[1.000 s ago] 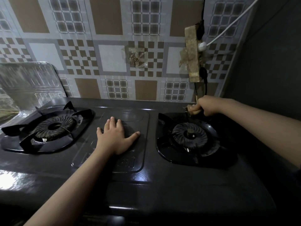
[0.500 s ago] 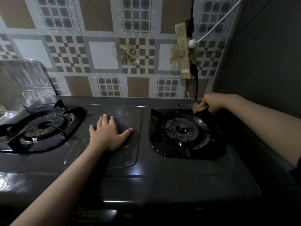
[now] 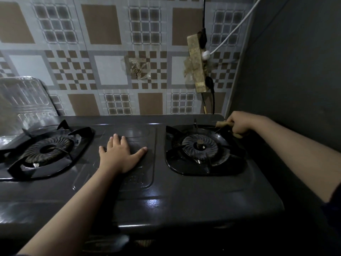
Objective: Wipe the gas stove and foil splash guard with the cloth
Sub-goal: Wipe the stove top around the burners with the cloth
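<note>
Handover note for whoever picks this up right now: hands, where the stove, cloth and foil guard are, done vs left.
Left hand: flat, fingers straight, resting on the centre panel of the gas stove between the burners.
Right hand: grips a small tan cloth at the stove's back right corner, behind the right burner.
Foil splash guard: upright at the far left, behind the left burner, untouched by either hand.
Done: cannot tell from this view how much is wiped.
Left: likely the rest of the stove top, then the guard.
</note>
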The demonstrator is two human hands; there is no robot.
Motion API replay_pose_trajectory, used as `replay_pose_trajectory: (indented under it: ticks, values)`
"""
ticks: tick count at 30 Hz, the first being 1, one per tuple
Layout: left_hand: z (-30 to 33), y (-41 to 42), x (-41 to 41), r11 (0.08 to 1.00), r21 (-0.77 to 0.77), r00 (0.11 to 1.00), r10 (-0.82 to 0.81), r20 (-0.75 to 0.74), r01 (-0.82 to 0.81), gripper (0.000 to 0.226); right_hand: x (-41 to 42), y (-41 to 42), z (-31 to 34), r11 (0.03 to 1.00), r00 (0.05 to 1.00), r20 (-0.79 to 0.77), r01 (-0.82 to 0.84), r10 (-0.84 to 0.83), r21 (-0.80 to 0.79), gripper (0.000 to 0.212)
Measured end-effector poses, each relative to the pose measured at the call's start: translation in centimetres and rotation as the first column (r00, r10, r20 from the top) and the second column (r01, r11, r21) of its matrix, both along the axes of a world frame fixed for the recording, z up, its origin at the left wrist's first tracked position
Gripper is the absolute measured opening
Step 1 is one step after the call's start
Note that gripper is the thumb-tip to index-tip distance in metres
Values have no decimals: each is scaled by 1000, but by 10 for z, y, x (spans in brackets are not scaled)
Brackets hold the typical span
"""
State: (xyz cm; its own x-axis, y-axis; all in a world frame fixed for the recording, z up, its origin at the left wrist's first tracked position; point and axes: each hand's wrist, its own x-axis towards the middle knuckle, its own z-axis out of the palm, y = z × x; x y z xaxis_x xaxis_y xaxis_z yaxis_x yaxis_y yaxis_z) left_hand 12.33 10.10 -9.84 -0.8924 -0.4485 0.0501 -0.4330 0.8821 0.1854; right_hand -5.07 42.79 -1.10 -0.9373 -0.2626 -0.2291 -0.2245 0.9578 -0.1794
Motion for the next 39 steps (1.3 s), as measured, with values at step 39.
replay_pose_trajectory:
  ticks: [39]
  values:
    - [6,2,8,994,68,995,-88,36,85,102,116,37,-34,976,969,-136,214,-206,44,35]
